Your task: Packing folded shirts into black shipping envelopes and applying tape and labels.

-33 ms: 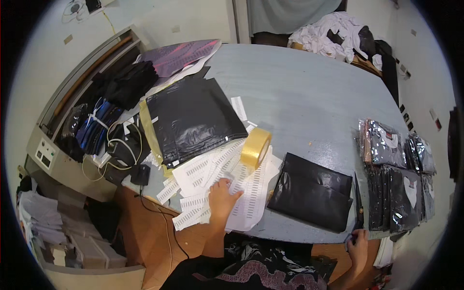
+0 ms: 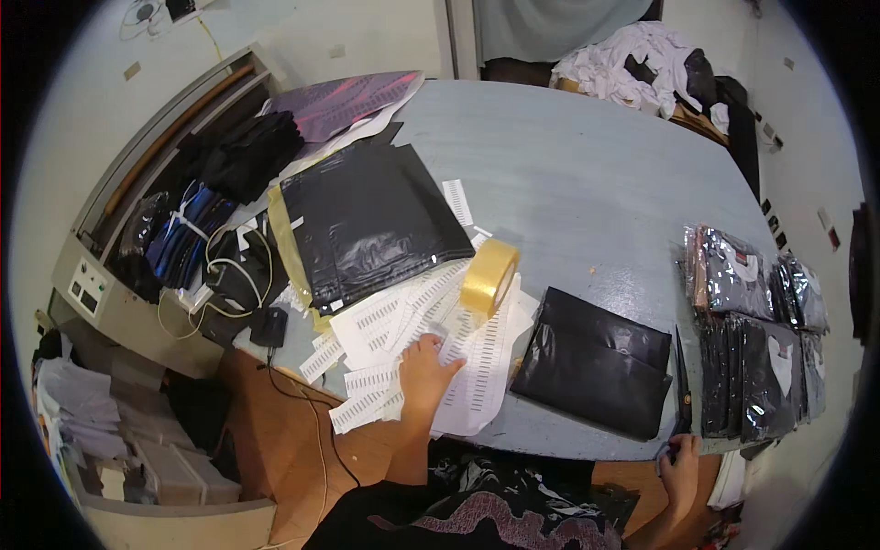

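My left hand [image 2: 425, 374] rests on loose printed paper sheets [image 2: 483, 374] at the table's near edge, thumb held apart from the fingers. The fingertips touch the paper and are partly hidden. At the near right edge of the table, my right hand [image 2: 679, 466] is closed on the handles of black scissors [image 2: 684, 400], whose blades point away from me along the tabletop. Between my hands lies a flat black plastic package [image 2: 596, 364]. Beyond my left hand, a roll of yellowish tape [image 2: 487, 279] stands on the papers, near a stack of black plastic mailing bags [image 2: 374, 227].
Clear-wrapped folded garments [image 2: 765, 367] are stacked at the table's right. Dark cloth [image 2: 252, 156], a tied bundle of blue cloth [image 2: 188, 240] and a pale cable [image 2: 240, 282] crowd the left. A grey machine [image 2: 88, 286] borders the table there. White cloth [image 2: 632, 69] is heaped behind.
The whole view has shifted very slightly. Both hands and the objects stay in place.
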### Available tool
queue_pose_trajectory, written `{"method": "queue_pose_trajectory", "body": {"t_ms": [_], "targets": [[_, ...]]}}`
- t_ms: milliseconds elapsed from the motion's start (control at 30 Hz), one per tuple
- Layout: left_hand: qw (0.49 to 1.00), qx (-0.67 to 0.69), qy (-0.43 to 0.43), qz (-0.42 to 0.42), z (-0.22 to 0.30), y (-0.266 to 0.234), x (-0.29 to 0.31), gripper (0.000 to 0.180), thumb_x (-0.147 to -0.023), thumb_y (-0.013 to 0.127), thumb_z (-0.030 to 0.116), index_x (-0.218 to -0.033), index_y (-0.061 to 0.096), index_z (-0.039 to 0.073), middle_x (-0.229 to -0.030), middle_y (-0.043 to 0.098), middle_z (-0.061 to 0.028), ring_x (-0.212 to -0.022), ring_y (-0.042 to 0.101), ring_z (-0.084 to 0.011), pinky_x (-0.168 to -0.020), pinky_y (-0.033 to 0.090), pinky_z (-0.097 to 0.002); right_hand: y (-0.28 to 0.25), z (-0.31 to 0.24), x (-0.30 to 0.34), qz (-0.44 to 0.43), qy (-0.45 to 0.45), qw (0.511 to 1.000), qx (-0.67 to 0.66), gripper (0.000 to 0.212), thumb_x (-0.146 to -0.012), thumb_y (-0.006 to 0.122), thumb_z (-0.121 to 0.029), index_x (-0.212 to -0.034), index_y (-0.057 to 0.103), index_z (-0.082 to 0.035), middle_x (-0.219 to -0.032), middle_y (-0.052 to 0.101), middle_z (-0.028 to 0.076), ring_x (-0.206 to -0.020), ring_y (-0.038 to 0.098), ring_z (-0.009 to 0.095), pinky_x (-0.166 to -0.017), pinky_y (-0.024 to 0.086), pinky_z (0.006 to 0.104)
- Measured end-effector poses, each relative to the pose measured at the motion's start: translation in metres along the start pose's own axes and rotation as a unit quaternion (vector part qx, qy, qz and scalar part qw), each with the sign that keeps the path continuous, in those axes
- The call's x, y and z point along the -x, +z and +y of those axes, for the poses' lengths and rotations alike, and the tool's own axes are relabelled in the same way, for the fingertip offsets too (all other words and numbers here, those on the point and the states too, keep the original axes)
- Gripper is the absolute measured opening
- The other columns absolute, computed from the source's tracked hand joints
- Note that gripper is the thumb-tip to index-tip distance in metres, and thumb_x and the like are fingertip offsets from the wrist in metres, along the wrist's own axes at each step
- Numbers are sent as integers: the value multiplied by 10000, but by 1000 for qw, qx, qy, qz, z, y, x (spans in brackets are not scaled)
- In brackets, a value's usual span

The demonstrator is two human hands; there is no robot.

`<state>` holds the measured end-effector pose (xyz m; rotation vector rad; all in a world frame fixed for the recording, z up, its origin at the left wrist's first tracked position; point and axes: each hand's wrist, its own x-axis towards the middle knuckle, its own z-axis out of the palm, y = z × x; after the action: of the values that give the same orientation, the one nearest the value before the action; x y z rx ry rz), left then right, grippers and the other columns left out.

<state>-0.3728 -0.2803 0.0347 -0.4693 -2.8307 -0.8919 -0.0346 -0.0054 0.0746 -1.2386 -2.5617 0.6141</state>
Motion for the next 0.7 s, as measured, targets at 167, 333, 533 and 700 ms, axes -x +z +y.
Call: {"method": "queue_pose_trajectory", "body": {"t_ms": [167, 333, 533, 700], "targets": [[991, 77, -62, -85, -2, -4, -11, 387, -704, 698, 246, -981, 549, 21, -926, 612, -152, -886, 552, -330, -751, 439, -396, 9, 3, -3, 52, -23, 998, 38, 295, -670, 562, 10, -957, 496, -9, -955, 448, 181, -942, 440, 370, -820, 349, 439], [958, 238, -108, -117, -19, -13, -18, 305, -771, 657, 218, -934, 570, -24, -837, 638, -163, -746, 603, -267, -658, 460, -341, 9, -2, -8, 108, -7, 993, 43, 348, -641, 558, 35, -980, 500, -16, -968, 455, 175, -943, 445, 367, -835, 355, 432], [792, 579, -170, -91, -5, -52, -13, 281, -845, 550, 135, -1023, 536, -82, -899, 640, -142, -756, 597, -171, -671, 484, -282, 15, 7, -4, 133, 35, 990, -10, 471, -603, 572, 53, -1054, 453, -14, -1021, 465, 195, -966, 461, 391, -835, 384, 422], [534, 797, -234, -159, -1, -66, -1, 325, -822, 508, 138, -1080, 504, -61, -1025, 596, -124, -776, 575, -234, -701, 486, -383, 22, 19, -4, 109, 130, 985, -29, 452, -588, 608, -1, -1008, 443, 18, -947, 506, 235, -927, 495, 402, -819, 401, 428]]}}
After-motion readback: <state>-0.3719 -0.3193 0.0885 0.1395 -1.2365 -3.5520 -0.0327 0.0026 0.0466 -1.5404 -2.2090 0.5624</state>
